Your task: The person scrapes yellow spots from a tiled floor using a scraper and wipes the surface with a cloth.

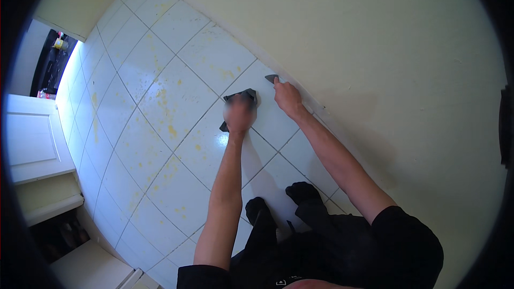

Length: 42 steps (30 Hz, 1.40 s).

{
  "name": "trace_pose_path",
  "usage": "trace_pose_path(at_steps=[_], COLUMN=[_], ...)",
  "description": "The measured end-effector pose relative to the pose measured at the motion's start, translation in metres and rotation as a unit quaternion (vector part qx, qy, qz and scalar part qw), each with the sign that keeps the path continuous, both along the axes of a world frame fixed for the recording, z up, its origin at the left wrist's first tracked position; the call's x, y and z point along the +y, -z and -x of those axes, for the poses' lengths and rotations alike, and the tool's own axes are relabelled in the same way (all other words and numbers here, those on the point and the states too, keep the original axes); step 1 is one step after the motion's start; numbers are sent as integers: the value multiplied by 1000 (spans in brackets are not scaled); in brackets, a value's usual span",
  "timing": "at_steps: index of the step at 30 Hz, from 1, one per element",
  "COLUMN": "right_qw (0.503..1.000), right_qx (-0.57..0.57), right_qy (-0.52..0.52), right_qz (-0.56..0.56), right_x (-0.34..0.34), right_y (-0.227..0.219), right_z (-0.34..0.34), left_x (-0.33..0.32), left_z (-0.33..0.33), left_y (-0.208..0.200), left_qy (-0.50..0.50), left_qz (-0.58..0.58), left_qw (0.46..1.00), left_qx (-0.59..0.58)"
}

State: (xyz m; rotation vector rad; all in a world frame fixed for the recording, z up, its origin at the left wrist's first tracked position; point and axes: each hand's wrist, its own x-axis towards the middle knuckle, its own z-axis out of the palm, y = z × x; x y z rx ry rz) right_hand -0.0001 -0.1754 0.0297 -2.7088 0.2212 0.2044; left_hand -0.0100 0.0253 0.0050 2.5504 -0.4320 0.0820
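Smeared by motion, my left hand (239, 115) is closed on a dark grey cloth (247, 95) that lies bunched against the white tiled floor. The cloth sticks out past the fingers and beside the palm. To its right, close to the foot of the wall, my right hand (288, 99) grips a putty knife (271, 78). Its small grey blade points left, low over the tiles, and its handle is hidden in the fist. Whether the blade touches the floor I cannot tell.
Yellow spots and smears (171, 128) are scattered over the floor tiles (198, 80) left of my hands. A cream wall (385, 64) rises along the right. At the left stands a white cabinet door (35, 142), with open shelving below. My feet (303, 192) are near the wall.
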Motion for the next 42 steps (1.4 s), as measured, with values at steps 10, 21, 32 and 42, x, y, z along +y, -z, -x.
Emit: trace_pose_path(at_steps=[10,21,32,42], right_qw=[998,999,999,995], right_qx=[-15,2,11,-34], right_qy=[4,15,25,38], right_qz=[-63,-50,-46,-80], right_x=[-4,-2,-10,-1], right_y=[-3,-2,-1,-2], right_z=[-15,-5,-8,-18], left_x=[2,-1,-10,-5], left_z=[-1,-1,-2,-7], left_y=[3,3,1,2], left_qy=[-7,-6,1,9], left_qz=[6,9,9,15], left_qw=[1000,998,1000,1000], left_qx=[-16,-59,-13,10])
